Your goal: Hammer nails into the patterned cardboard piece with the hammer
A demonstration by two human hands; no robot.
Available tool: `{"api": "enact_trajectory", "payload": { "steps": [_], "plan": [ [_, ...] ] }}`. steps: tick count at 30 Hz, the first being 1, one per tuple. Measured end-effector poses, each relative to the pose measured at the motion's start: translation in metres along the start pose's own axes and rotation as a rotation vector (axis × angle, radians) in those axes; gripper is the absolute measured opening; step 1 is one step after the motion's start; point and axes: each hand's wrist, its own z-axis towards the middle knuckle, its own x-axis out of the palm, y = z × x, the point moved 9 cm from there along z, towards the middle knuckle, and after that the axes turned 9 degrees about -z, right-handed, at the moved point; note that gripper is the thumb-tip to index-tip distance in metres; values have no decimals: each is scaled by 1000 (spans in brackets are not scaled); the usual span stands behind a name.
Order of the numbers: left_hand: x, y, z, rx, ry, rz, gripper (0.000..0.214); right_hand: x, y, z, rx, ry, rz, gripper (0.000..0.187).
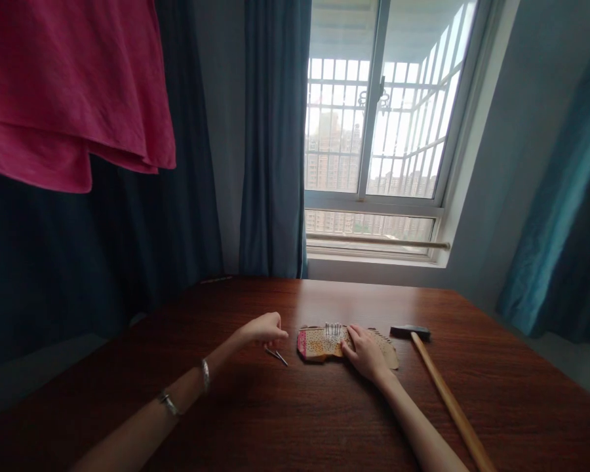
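My left hand (267, 329) is closed, its fingers curled together just above a few loose nails (278, 358) on the table. Whatever lies between those fingertips is hidden. To its right is a worn, flat piece (316, 346), perhaps cardboard, with a dotted yellow print and a pink end. Several nails (333, 330) stand upright in a row near its middle. My right hand (366, 353) rests on the right part of this piece, palm down, fingers spread and fingertips close to the standing nails.
A hammer (445, 383) with a dark head and long wooden handle lies right of my right arm. The brown wooden table (255, 419) reaches toward a barred window (373, 131). Blue curtains (275, 144) hang behind, and a pink cloth (78, 85) hangs upper left.
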Motion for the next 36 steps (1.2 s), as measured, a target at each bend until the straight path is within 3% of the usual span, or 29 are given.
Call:
{"api": "enact_trajectory", "payload": {
  "steps": [4,7,14,24,36],
  "plan": [
    [0,37,-12,-122,-5,130,32,-1,0,-1,2,-1,1,48],
    [1,48,-12,-163,-30,160,35,-1,0,-1,9,15,-9,48],
    [6,47,-2,-50,-49,180,34,1,0,-2,-1,-9,-7,47],
    [-4,48,3,-111,-43,203,14,5,-5,0,-9,-63,-18,44],
    [-10,50,8,-93,-69,290,8,1,-4,0,-25,-109,12,43]
  ]
}}
